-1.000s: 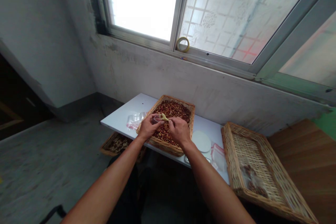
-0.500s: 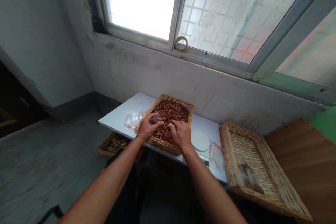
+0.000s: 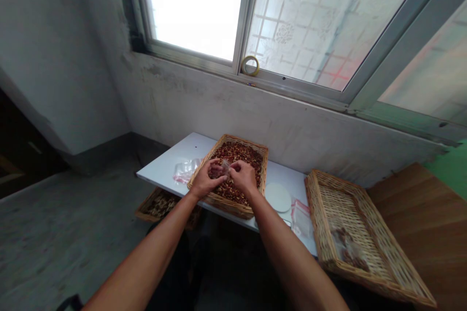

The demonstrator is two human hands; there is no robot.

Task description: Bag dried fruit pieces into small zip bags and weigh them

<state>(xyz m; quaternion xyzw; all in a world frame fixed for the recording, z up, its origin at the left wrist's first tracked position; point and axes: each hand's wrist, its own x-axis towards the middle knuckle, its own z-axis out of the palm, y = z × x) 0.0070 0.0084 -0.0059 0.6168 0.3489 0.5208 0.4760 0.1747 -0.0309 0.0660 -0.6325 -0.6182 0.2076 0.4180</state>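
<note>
The left hand (image 3: 206, 181) and right hand (image 3: 242, 177) were both pinched in on what looked like a small clear plastic bag (image 3: 225, 166), right over a wicker tray (image 3: 237, 139) that was pretty much full of reddish-brown nut pieces (image 3: 242, 158). Just left of the grip, another clear bag (image 3: 186, 170) lay on the white table (image 3: 164, 172), and off to the right a second wicker tray (image 3: 317, 204) held only a small patch of pieces (image 3: 346, 248).

We log site as plain utility room or enclosed balcony; home or small workplace undecided. Below aluminium-framed window (image 3: 241, 24), scuffed, stained plaster wall (image 3: 255, 121). Under window, white board table (image 3: 164, 172) against wall, bearing wicker tray (image 3: 233, 138). Right of table, second wicker tray (image 3: 314, 209) on wooden surface (image 3: 419, 214). Left of window, bare concrete floor (image 3: 62, 233).
</note>
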